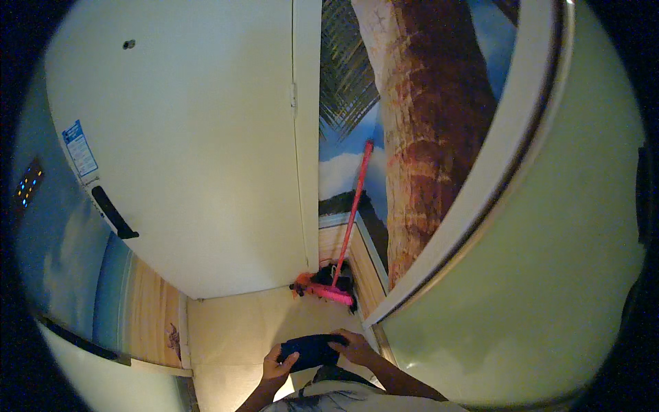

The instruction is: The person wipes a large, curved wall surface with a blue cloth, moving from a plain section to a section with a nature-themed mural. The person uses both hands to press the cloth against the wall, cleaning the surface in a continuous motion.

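A dark blue, soft-looking folded item, apparently cloth, is held level in front of my body. My left hand grips its left end, thumb on top. At its right end my right hand has hold of it too, fingers over the far edge. Beyond my hands, a pink broom with a red handle leans into the corner beside the door. Dark items and something orange lie around its head; their kind is unclear.
A closed white door with a black handle fills the far left. A beach mural covers the wall behind the broom. On the right stands a pale green panel with a white frame. The floor is beige.
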`<action>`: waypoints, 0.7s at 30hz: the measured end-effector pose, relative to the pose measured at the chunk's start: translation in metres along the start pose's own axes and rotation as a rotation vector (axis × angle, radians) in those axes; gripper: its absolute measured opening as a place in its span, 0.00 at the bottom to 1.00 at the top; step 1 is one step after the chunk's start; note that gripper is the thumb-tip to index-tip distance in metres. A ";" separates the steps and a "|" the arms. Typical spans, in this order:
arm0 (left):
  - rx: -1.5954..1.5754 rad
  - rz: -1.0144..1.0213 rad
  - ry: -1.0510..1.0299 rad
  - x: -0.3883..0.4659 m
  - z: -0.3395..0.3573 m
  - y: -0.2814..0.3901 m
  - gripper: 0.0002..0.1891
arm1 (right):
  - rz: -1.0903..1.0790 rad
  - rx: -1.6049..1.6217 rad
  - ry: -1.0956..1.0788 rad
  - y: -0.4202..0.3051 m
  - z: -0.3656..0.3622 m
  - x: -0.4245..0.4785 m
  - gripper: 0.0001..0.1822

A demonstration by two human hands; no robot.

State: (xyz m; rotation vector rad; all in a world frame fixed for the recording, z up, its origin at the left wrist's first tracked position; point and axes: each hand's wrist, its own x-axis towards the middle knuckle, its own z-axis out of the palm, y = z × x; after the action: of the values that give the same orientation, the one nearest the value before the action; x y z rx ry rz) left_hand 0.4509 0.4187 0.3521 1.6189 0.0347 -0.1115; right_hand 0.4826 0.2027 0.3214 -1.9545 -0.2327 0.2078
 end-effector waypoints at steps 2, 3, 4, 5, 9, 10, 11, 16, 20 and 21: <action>-0.021 0.048 0.043 0.025 0.000 0.006 0.08 | -0.016 -0.014 -0.076 -0.002 -0.011 0.036 0.17; -0.029 0.073 0.061 0.036 -0.002 0.008 0.08 | -0.014 0.005 -0.100 0.000 -0.013 0.052 0.17; 0.031 0.085 0.080 0.047 -0.003 0.010 0.07 | -0.009 0.019 -0.119 0.002 -0.016 0.067 0.18; 0.036 0.060 0.097 0.056 -0.004 0.015 0.07 | 0.026 0.066 -0.157 0.007 -0.015 0.081 0.17; -0.052 -0.007 0.186 0.085 -0.008 0.040 0.07 | 0.024 0.138 -0.257 0.021 -0.006 0.124 0.17; -0.086 -0.004 0.205 0.091 -0.015 0.033 0.07 | -0.013 0.130 -0.269 0.022 -0.004 0.134 0.17; -0.120 -0.001 0.223 0.097 -0.023 0.025 0.07 | -0.082 0.040 -0.213 0.032 -0.005 0.151 0.17; -0.197 -0.100 0.252 0.149 -0.066 0.030 0.08 | -0.002 0.207 0.118 0.120 -0.043 0.253 0.19; 0.117 0.155 0.189 0.204 -0.111 0.026 0.08 | 0.183 0.069 0.617 0.137 -0.105 0.353 0.24; 0.218 0.203 0.181 0.214 -0.123 0.031 0.10 | 0.210 -0.098 0.773 0.146 -0.116 0.374 0.26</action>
State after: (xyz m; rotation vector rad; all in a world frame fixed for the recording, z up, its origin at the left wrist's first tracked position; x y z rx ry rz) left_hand 0.6730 0.5302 0.3685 1.8369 -0.0029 0.1947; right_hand 0.8825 0.1412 0.2173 -2.0091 0.4753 -0.4323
